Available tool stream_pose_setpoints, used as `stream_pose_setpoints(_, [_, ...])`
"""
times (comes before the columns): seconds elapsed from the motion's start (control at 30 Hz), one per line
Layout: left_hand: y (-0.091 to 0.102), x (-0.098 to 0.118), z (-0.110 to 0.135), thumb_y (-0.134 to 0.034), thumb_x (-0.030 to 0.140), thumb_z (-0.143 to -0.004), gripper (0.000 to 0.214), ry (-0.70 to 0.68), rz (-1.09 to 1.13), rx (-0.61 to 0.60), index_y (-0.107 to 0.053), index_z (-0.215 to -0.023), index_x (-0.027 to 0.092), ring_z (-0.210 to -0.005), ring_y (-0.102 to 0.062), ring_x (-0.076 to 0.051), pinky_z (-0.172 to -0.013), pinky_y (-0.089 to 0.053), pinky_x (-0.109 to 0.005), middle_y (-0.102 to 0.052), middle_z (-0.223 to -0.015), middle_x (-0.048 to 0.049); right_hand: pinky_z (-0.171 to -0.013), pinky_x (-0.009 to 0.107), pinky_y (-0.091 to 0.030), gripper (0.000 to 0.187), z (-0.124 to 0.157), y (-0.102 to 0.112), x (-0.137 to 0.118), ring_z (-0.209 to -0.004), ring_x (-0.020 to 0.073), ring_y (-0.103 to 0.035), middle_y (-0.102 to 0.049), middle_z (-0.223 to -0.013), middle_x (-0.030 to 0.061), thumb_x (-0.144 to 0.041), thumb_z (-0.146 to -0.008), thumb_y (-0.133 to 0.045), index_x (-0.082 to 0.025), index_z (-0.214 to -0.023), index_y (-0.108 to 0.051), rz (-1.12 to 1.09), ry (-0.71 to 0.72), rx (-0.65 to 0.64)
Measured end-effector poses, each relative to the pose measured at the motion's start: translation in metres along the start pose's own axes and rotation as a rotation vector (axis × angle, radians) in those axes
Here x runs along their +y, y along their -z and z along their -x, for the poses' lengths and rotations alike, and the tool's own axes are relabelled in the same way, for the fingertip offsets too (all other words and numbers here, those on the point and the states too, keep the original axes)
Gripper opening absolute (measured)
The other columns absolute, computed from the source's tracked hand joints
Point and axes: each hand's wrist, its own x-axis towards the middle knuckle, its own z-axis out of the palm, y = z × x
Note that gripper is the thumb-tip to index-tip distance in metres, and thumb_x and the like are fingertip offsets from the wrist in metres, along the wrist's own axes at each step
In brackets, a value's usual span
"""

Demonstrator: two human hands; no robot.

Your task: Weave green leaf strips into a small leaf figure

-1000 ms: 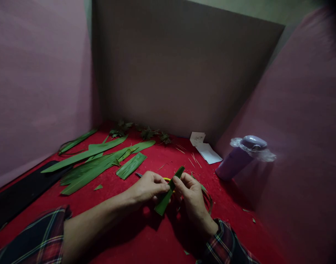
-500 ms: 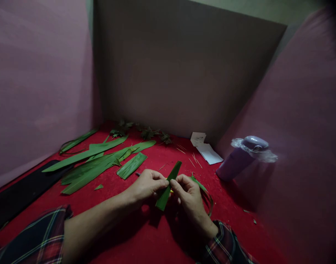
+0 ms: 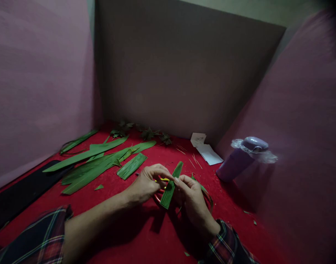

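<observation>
A short cut strip of green leaf (image 3: 168, 196) is held tilted above the red cloth, its ribbed face toward me. My right hand (image 3: 191, 194) pinches its right edge between thumb and fingers. My left hand (image 3: 147, 183) is closed on it from the left, the index finger stretched to the strip near the right thumb; its lower fingers are partly hidden. Behind and below the hands are scissors with red and yellow handles (image 3: 157, 198), mostly covered; a grey tip shows left of my left hand. A narrow curled leaf (image 3: 203, 190) lies beyond my right hand.
Long green leaves (image 3: 93, 172) and a wide cut leaf piece (image 3: 132, 166) lie at left, beside a black flat object (image 3: 27, 194). Leafy sprigs (image 3: 148, 134), thin sticks (image 3: 195, 159) and white papers (image 3: 209, 154) are farther back. A purple tumbler (image 3: 235, 163) stands right. Walls enclose three sides.
The leaf strip has turned from its smooth dark face to its lighter ribbed one. My left index finger has stretched out over it, and more of the scissors' handles shows. A leaf scrap now shows in front.
</observation>
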Motion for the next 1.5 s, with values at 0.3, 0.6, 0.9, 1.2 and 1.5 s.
stream_pose_setpoints(0.3, [0.006,-0.006,-0.004,-0.065,0.022,-0.071,0.007,-0.222,-0.292,-0.029,-0.071,-0.071,0.018,-0.082,-0.053,-0.015,-0.078,-0.042,-0.027,-0.058,-0.081,-0.0045,-0.036,0.018,-0.021,0.032,0.002,-0.005,-0.003,-0.036,0.0043,-0.03,-0.041,-0.043,-0.0089,-0.041,-0.071,-0.068,-0.018,-0.06,-0.048,0.068,0.034,0.028])
stream_pose_setpoints(0.6, [0.002,-0.007,-0.002,-0.066,0.024,-0.066,0.013,0.112,-0.1,0.01,-0.061,-0.069,0.012,-0.063,-0.055,-0.013,-0.061,-0.043,-0.025,-0.059,-0.071,-0.0036,-0.041,0.018,-0.029,0.023,0.004,-0.009,-0.006,-0.042,0.0057,-0.037,-0.05,-0.054,-0.0058,-0.035,-0.069,-0.07,-0.016,-0.07,-0.058,0.113,0.076,0.053])
stream_pose_setpoints(0.9, [0.0,-0.009,-0.002,-0.063,0.021,-0.065,0.01,0.175,-0.075,0.038,-0.061,-0.068,0.012,-0.065,-0.058,-0.015,-0.064,-0.043,-0.025,-0.062,-0.067,-0.004,-0.062,0.024,-0.042,0.019,0.005,-0.009,-0.004,-0.063,0.0137,-0.053,-0.061,-0.069,0.0003,-0.035,-0.072,-0.067,-0.017,-0.074,-0.064,0.192,0.172,-0.008])
stream_pose_setpoints(1.2, [-0.003,-0.005,-0.001,-0.06,0.018,-0.065,0.007,0.173,-0.115,0.065,-0.06,-0.066,0.011,-0.056,-0.049,-0.009,-0.055,-0.037,-0.021,-0.056,-0.059,-0.0002,-0.059,0.022,-0.041,0.016,0.004,-0.007,-0.001,-0.061,0.0119,-0.049,-0.056,-0.065,-0.0023,-0.032,-0.076,-0.063,-0.017,-0.071,-0.059,0.208,0.224,0.015])
stream_pose_setpoints(1.5, [-0.004,-0.01,0.0,-0.061,0.02,-0.069,0.008,0.106,-0.136,0.074,-0.059,-0.072,0.013,-0.065,-0.055,-0.012,-0.061,-0.042,-0.022,-0.06,-0.07,-0.0023,-0.058,0.022,-0.04,0.018,0.005,-0.008,-0.002,-0.061,0.0116,-0.048,-0.055,-0.065,-0.0017,-0.033,-0.077,-0.062,-0.016,-0.071,-0.058,0.233,0.226,0.021])
